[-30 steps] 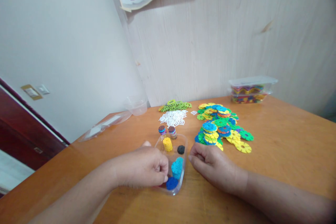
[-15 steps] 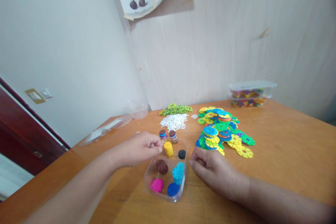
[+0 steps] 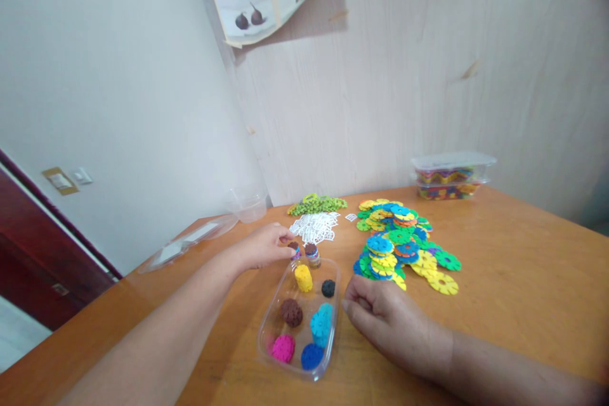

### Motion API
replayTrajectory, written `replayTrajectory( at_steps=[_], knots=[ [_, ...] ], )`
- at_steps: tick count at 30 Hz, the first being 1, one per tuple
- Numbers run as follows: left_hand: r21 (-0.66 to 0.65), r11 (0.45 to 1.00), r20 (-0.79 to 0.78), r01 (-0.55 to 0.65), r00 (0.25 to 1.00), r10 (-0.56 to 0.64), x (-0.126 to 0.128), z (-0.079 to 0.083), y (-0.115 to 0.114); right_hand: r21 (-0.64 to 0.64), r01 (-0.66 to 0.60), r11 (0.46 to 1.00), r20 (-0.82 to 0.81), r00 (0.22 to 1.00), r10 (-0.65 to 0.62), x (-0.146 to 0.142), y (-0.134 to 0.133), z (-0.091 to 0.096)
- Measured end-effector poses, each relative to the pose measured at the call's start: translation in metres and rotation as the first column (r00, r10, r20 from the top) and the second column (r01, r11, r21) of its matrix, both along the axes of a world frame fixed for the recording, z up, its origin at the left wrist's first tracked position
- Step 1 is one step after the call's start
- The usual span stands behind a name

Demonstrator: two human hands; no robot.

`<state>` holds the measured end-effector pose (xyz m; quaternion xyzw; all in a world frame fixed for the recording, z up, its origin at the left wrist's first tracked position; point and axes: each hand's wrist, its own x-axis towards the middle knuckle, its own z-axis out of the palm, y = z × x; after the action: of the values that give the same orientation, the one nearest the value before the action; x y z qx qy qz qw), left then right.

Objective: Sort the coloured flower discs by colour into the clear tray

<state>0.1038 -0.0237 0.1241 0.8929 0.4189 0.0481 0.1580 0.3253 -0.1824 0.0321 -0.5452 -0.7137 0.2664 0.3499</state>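
Observation:
A clear plastic tray [image 3: 266, 336] lies on the wooden table [image 3: 499, 279] and holds small stacks of toothed discs: yellow [image 3: 303, 278], black [image 3: 328, 288], brown [image 3: 290, 312], light blue [image 3: 321, 322], pink [image 3: 283, 348] and dark blue [image 3: 311, 356]. Two mixed-colour stacks [image 3: 312, 253] stand just beyond the tray's far end. My left hand [image 3: 266, 245] reaches there, its fingers pinched on the left one of those stacks [image 3: 294, 248]. My right hand [image 3: 387, 320] rests loosely curled on the table against the tray's right side, with nothing seen in it.
A heap of flat coloured discs [image 3: 404, 241] lies right of the tray. Behind it sit white pieces [image 3: 314, 227], green pieces [image 3: 316, 204] and two stacked lidded boxes [image 3: 450, 175]. A clear cup [image 3: 247, 203] and a clear lid [image 3: 190, 238] lie at the left by the wall.
My left hand has left the tray's near end and moved forward to the mixed-colour stacks beyond it, uncovering the brown and pink stacks. My right hand has stayed put.

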Motion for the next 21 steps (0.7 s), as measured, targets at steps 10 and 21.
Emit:
replayTrajectory(
  at_steps=[10,21],
  knots=[
    [-0.087,0.996,0.017,0.001,1.0,0.0,0.002,-0.01,0.01,-0.011,0.017,1.0,0.016,1.0,-0.017,-0.001,0.0,0.003],
    [-0.019,0.999,0.135,-0.031,0.99,0.033,-0.006,0.017,-0.028,0.004,-0.002,1.0,0.015,1.0,0.002,0.0,0.0,0.0]
  ],
)
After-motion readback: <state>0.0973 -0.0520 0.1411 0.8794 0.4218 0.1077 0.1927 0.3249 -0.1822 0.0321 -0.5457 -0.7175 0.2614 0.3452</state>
